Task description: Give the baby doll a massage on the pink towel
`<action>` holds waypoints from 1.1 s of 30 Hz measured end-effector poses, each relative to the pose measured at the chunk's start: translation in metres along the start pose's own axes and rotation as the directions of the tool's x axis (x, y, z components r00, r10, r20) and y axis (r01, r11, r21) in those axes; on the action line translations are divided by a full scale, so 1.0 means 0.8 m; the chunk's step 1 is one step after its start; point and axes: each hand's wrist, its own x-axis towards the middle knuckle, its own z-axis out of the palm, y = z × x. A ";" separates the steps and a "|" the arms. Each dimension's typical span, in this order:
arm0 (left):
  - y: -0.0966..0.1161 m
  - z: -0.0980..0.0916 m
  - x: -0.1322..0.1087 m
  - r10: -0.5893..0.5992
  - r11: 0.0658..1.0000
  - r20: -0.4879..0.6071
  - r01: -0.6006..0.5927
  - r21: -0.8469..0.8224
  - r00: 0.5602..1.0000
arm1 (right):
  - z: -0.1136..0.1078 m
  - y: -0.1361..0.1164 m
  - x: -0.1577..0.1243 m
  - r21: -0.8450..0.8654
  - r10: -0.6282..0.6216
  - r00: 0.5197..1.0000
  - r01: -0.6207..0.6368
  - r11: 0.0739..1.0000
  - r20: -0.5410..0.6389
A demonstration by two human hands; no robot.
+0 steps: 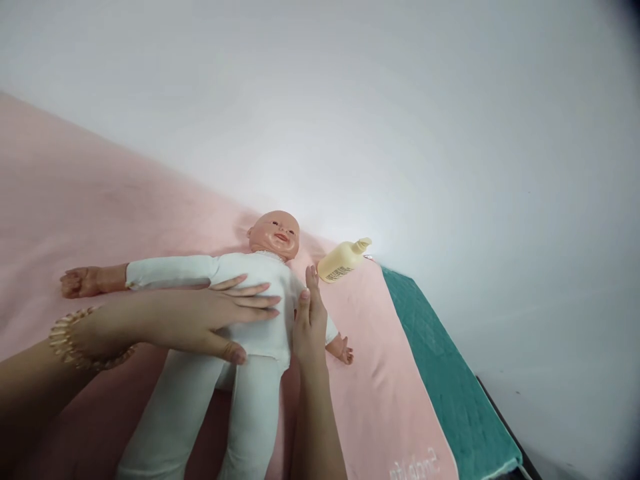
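A baby doll with a white cloth body lies on its back on a pink cloth, its head away from me. Across its belly lies my left hand, fingers spread flat and the thumb near the top of a leg. A beaded bracelet circles that wrist. My right hand rests edge-on along the doll's side, fingers straight and pointing up, between the trunk and the doll's small arm. Neither hand grasps anything.
A pale yellow pump bottle stands tilted in view, right of the doll's head. A green quilted cover shows past the pink cloth's right edge. Behind rises a plain white wall.
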 end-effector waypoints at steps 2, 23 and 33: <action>-0.011 0.006 0.003 0.013 0.997 0.108 -0.020 0.068 0.994 | 0.000 -0.001 -0.001 0.014 0.004 1.000 -0.004 1.000 0.003; -0.079 0.000 0.008 -0.284 0.884 0.005 0.260 0.389 0.959 | -0.030 -0.047 -0.016 0.338 -0.264 0.885 0.132 0.932 0.384; -0.085 -0.004 0.003 -0.300 0.878 0.082 0.242 0.414 0.950 | -0.029 -0.080 -0.019 0.243 -0.250 0.689 0.110 0.964 0.680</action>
